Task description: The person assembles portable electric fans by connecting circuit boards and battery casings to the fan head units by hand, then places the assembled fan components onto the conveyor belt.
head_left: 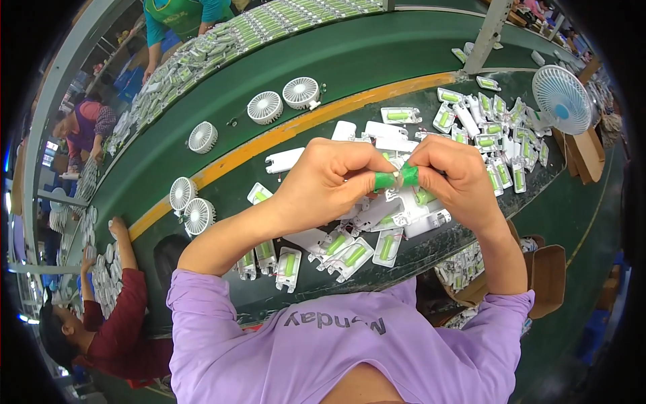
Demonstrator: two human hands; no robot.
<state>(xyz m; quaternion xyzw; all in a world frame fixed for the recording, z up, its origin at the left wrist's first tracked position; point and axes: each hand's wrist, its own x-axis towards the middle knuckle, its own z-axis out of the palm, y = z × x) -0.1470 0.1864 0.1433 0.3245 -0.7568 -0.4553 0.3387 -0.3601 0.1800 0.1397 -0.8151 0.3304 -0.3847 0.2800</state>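
As seen in the head view, taking its middle as the hub of the dial, the left hand (319,180) and right hand (461,176) meet just towards two o'clock. Thumb and finger of each pinch a small pale part (398,179) between them, with green tape (409,175) wrapped on the thumbs. The part is held above the heap on the bench (431,252); it is too small and too hidden by the fingertips for me to say what it is, or whether it is joined to a piece below.

From seven o'clock round to two lie many white handles (289,271), a lot of them open with green cells (386,247) showing; some plain white shells (284,160) lie among them.

Judging by this, the cells are already seated in many handles, while the open ones look unfinished. The piece in the fingers is in mid-work, not yet laid down, and plenty remains on the bench.

Small fans (264,108) stand apart from nine to twelve o'clock, most on the belt (410,42). At eight o'clock a co-worker's red sleeve (124,313) reaches towards more white pieces.
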